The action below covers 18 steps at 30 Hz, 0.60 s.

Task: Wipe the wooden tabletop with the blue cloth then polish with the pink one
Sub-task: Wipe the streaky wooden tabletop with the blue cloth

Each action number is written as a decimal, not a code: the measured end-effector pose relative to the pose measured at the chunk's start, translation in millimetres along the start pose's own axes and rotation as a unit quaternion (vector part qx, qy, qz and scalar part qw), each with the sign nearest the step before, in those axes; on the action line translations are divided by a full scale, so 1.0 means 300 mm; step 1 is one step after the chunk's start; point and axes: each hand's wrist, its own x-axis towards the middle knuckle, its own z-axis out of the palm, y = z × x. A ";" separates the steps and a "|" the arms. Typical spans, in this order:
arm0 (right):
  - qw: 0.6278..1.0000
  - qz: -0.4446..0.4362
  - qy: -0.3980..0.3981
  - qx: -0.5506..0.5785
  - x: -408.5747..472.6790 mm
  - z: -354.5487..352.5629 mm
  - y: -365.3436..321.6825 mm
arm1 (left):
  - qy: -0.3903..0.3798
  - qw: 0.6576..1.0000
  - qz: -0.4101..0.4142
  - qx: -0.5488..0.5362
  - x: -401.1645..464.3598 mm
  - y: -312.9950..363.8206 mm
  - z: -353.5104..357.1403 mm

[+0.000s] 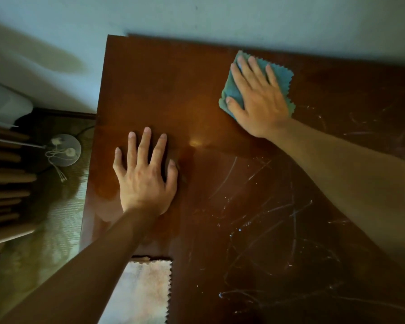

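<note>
1. Tabletop (197,94), dark reddish wood, fills most of my view; its far edge meets a pale wall (220,17), and pale scratch marks (278,218) cross the near right part of the surface.
2. My right arm reaches across from the lower right, and my right hand (257,99) lies flat on the blue cloth (281,76) near the far edge, fingers straight and slightly spread, thumb out to the side, pressing the cloth against the wood.
3. My left hand (145,176) rests palm down on the bare wood near the table's left edge, well apart from the blue cloth, fingers fanned wide and holding nothing.
4. Blue cloth, zigzag-edged, shows around the right hand on its far and right sides; it lies near the wall.
5. Pink cloth (147,288), pale and also zigzag-edged, lies at the near edge of the table, partly under my left forearm; neither hand touches it.
6. Patterned floor covering (56,230) shows left of the table, with a round grey disc (66,149) and thin white cords lying on it.
</note>
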 end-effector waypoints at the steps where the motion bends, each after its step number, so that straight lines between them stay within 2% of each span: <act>1: 1.000 -0.007 -0.002 -0.006 -0.033 0.009 -0.008 | 0.001 1.000 0.000 0.000 -0.001 -0.001 0.001; 5: 0.999 -0.031 -0.006 -0.008 -0.060 0.020 -0.004 | -0.004 1.000 -0.003 0.007 -0.002 0.004 -0.004; 12: 1.000 0.003 -0.004 -0.004 0.100 -0.008 0.017 | 0.002 1.000 -0.002 0.011 0.000 -0.002 0.003; 15: 1.000 -0.024 -0.001 0.003 0.010 0.000 -0.047 | 0.004 1.000 -0.001 0.009 -0.002 -0.001 0.005; 18: 0.996 -0.087 -0.011 -0.011 -0.154 0.053 -0.179 | 0.010 1.000 0.001 0.009 -0.001 -0.005 0.007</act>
